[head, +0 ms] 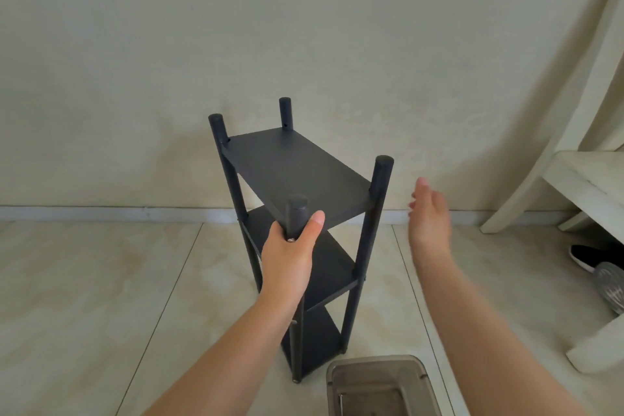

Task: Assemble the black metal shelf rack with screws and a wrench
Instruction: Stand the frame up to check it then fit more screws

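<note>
Rack (297,213) stands upright on the tiled floor (101,280), near the far wall: four posts, three shelves seated between them. Looks close to finished. A screw head shows on the near post by the left hand (290,250), which grips that post just below its cap. Right hand (429,213) hovers to the right of the rack, fingers straight and relaxed, touching nothing. No wrench visible. Grey bin (378,385) sits near, right of the rack's base; contents unclear. Remaining work, likely: checking tightness.
</note>
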